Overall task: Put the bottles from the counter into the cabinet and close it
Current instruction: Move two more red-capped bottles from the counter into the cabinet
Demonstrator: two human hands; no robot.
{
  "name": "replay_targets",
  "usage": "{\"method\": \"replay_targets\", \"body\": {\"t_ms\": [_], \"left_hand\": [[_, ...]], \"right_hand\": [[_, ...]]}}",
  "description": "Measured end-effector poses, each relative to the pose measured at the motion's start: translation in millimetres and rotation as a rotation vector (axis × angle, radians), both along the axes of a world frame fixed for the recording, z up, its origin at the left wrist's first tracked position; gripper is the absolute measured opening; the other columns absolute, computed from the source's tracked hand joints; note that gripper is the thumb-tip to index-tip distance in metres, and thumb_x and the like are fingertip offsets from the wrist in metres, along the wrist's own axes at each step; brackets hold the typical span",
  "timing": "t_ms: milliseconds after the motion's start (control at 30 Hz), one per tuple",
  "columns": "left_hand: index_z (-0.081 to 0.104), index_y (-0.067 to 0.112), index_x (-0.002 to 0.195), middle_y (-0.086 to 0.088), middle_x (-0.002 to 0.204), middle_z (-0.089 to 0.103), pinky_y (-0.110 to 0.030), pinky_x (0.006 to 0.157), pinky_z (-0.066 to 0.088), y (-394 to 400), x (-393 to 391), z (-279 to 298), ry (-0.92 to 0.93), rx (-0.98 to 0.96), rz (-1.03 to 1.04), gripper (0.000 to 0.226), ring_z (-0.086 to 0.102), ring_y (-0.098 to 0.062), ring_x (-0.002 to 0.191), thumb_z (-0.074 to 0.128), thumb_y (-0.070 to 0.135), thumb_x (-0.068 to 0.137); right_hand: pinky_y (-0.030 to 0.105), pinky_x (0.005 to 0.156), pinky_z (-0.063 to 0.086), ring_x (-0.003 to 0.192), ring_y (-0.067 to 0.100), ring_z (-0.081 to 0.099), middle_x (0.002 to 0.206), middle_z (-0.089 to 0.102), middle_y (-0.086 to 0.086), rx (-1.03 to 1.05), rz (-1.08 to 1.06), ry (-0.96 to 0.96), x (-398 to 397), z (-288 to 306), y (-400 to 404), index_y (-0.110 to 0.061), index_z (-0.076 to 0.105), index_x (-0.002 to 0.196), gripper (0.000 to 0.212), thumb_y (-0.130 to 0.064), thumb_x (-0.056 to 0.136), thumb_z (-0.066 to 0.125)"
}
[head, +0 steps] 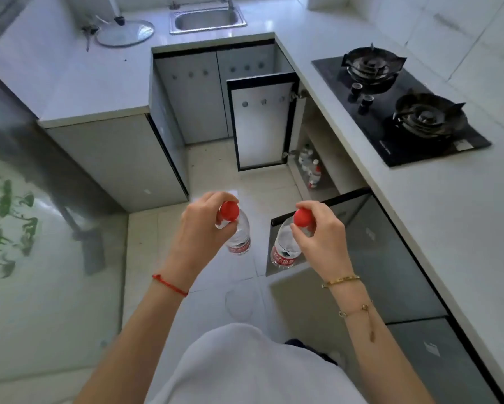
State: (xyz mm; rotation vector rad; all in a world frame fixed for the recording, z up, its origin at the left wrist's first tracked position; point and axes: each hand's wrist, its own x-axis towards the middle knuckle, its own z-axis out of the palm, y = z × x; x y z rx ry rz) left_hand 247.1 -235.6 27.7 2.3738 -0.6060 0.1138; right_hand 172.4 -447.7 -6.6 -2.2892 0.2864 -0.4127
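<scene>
Closest in, a pale garment (pixel 245 365) and two bare forearms reaching forward over the tiled floor (pixel 210 176). Left hand (pixel 200 225) curled round the neck of one clear bottle (pixel 239 236) just under its red cap (pixel 229 210); right hand (pixel 320 228) pinching the neck of a second bottle (pixel 284 247) below its own red cap (pixel 302 217). Both bottles hanging upright in mid-air, near each other but not touching, well off the tabletop (pixel 419 199).

Ahead and to the right, under the tabletop's near edge beside the gas hob (pixel 399 112), an open cabinet (pixel 317 158) with its door (pixel 262 121) swung out over the floor. More red-labelled bottles (pixel 313 170) already standing on its bottom shelf. Across the far corner, a sink (pixel 208 18) and a glass lid (pixel 125 33).

Likely stage: carrying this pair to the cabinet, door still to be shut.

Risks from here:
- Held only by the necks, so prone to swinging and slipping if the grip loosens.
- Could bump the dark cabinet front (pixel 326 208) jutting out just beside the right bottle.
- Could topple the bottles already standing inside when pushed in beside them.
- Door could catch on a bottle left standing too near the shelf's front edge.
</scene>
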Motion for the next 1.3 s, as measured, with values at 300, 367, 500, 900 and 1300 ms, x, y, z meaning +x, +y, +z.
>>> {"method": "replay_targets", "body": {"t_ms": [300,367,500,900,1300], "left_hand": [[0.066,0.018,0.1,0.005,0.092,0.064,-0.03,0.071,0.053,83.3,84.3,-3.8,0.026,-0.002,0.07,0.033,0.055,-0.009,0.066,0.074,0.005,0.071],[0.066,0.018,0.1,0.005,0.093,0.065,-0.03,0.071,0.053,89.6,104.8,-6.7,0.034,-0.011,0.077,0.032,0.055,-0.008,0.067,0.073,0.006,0.071],[0.066,0.019,0.102,0.006,0.095,0.064,-0.018,0.071,0.048,91.3,151.4,-10.6,0.048,-0.025,0.073,0.032,0.054,-0.002,0.07,0.073,0.007,0.073],[0.066,0.021,0.1,0.008,0.091,0.064,-0.015,0.069,0.047,26.6,347.5,-11.0,0.053,-0.004,-0.06,0.033,0.057,-0.007,0.068,0.076,0.007,0.072],[0.067,0.021,0.104,0.007,0.101,0.067,-0.02,0.075,0.047,-75.7,511.3,-12.9,0.068,0.03,-0.337,0.033,0.056,-0.01,0.078,0.077,0.009,0.075]], "right_hand": [[0.0,0.077,0.04,0.095,0.008,0.053,0.107,0.055,-0.005,0.003,0.09,0.004,100.0,-4.1,78.9,-0.012,0.056,0.117,0.039,-0.012,0.082,0.072],[0.004,0.078,0.042,0.094,0.008,0.054,0.106,0.056,-0.005,-0.014,0.098,-0.001,122.6,-6.0,84.5,-0.013,0.057,0.116,0.037,-0.011,0.082,0.072],[0.007,0.08,0.043,0.092,0.008,0.054,0.104,0.056,-0.005,-0.024,0.091,-0.003,170.3,-9.9,87.7,-0.013,0.057,0.115,0.036,-0.011,0.082,0.071],[0.027,0.085,0.051,0.092,0.013,0.056,0.104,0.061,0.003,-0.026,-0.024,-0.034,349.5,-5.2,38.6,-0.012,0.058,0.11,0.034,-0.012,0.079,0.073],[0.014,0.083,0.043,0.095,0.014,0.056,0.105,0.059,0.003,-0.012,-0.288,0.029,457.2,-0.9,-37.4,-0.012,0.059,0.107,0.03,-0.011,0.08,0.072]]}}
